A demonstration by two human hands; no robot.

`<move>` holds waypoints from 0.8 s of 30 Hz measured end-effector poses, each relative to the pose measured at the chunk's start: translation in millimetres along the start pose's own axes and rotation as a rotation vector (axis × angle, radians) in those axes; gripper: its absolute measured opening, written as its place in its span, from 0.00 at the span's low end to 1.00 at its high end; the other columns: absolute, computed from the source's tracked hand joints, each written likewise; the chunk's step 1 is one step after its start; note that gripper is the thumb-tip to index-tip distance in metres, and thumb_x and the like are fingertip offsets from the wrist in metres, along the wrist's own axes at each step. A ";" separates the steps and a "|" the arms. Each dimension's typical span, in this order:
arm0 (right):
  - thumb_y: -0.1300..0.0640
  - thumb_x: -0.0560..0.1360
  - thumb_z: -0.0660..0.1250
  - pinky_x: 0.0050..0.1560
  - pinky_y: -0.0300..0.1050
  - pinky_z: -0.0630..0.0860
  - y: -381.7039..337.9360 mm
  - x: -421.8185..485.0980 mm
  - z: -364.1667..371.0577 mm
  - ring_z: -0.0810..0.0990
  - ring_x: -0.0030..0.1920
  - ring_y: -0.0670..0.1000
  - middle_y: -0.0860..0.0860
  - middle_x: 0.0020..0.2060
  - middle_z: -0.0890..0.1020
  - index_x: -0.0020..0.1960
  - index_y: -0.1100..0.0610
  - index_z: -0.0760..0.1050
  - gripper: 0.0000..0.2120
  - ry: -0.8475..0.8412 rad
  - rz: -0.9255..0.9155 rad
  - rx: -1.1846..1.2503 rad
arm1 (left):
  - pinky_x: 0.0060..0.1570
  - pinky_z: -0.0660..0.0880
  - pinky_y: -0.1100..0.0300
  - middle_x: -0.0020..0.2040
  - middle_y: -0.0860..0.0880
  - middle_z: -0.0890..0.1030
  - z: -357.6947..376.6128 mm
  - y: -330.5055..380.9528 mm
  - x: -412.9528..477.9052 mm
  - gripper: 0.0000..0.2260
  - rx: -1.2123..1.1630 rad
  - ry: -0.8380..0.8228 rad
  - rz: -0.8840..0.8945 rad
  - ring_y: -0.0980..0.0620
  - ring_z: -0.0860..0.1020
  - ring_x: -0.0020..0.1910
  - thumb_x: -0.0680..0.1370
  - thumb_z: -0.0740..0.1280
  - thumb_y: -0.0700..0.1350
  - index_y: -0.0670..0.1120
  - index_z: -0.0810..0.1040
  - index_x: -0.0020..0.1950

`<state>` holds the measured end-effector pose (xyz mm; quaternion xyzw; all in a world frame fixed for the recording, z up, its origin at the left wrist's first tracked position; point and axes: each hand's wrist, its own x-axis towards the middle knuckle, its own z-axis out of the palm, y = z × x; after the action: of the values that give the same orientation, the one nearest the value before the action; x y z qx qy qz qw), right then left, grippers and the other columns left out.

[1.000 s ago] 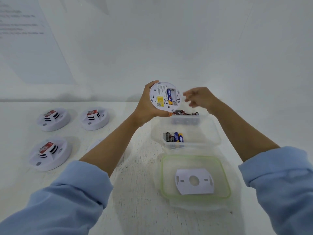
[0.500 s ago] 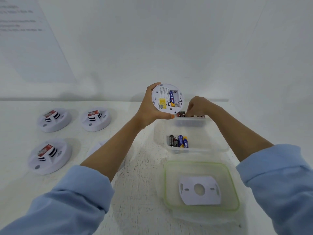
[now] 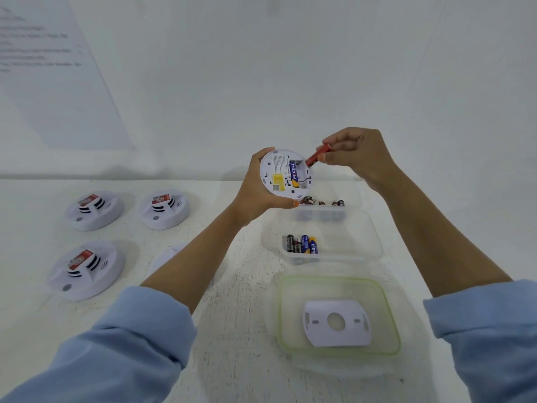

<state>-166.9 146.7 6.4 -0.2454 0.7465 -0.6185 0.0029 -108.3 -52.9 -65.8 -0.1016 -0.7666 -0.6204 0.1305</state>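
Left grip is wrapped round the rim of the smoke detector, which is held up above the bench with its back face toward me. Right grip pinches a red battery by its upper end. The battery is tilted, lower end at the open slot of the detector's bay; can't tell if it's seated.

The next slot holds a blue battery. Its print reads "PKCELL", second letter unclear. There's a yellow label and a QR code beside it, fine print unreadable.

Below is a clear tub with loose batteries, and more cells in the tub behind. The green-rimmed lid nearest me carries a white mounting plate. Three spare detectors sit on the left with red stickers, text too small to read. The writing on the wall sheet is blurred.
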 end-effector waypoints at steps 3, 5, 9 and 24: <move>0.71 0.65 0.73 0.47 0.40 0.81 -5.3 -7.1 12.1 0.82 0.36 0.42 0.55 0.39 0.83 0.48 0.61 0.79 0.14 -0.004 -0.080 -0.109 | 0.48 0.76 0.69 0.59 0.55 0.68 6.1 7.5 -1.3 0.46 -0.009 -0.007 0.025 0.71 0.73 0.53 0.56 0.76 0.33 0.39 0.57 0.69; 0.70 0.66 0.73 0.46 0.39 0.80 -4.5 -10.3 16.8 0.81 0.35 0.40 0.55 0.42 0.82 0.49 0.57 0.79 0.15 0.013 -0.124 -0.186 | 0.47 0.76 0.69 0.58 0.55 0.68 8.5 11.0 -2.7 0.46 -0.011 -0.009 0.035 0.71 0.73 0.53 0.55 0.76 0.34 0.39 0.57 0.69; 0.66 0.68 0.72 0.40 0.32 0.77 -4.8 -16.1 20.4 0.79 0.34 0.43 0.50 0.37 0.82 0.49 0.58 0.76 0.12 0.036 -0.152 -0.325 | 0.48 0.76 0.67 0.59 0.55 0.69 9.7 15.8 -6.0 0.46 -0.012 -0.014 0.036 0.70 0.74 0.53 0.55 0.76 0.34 0.40 0.57 0.69; 0.66 0.69 0.71 0.41 0.29 0.74 -4.6 -27.6 25.1 0.77 0.37 0.39 0.52 0.42 0.81 0.50 0.60 0.78 0.11 0.102 -0.256 -0.385 | 0.51 0.76 0.67 0.59 0.54 0.69 12.3 23.6 -11.1 0.47 -0.009 -0.012 0.081 0.68 0.74 0.54 0.54 0.78 0.37 0.41 0.58 0.68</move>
<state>-133.2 133.2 -3.5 -0.3026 0.8126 -0.4717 -0.1600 -91.3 -35.8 -50.1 -0.1370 -0.7597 -0.6176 0.1504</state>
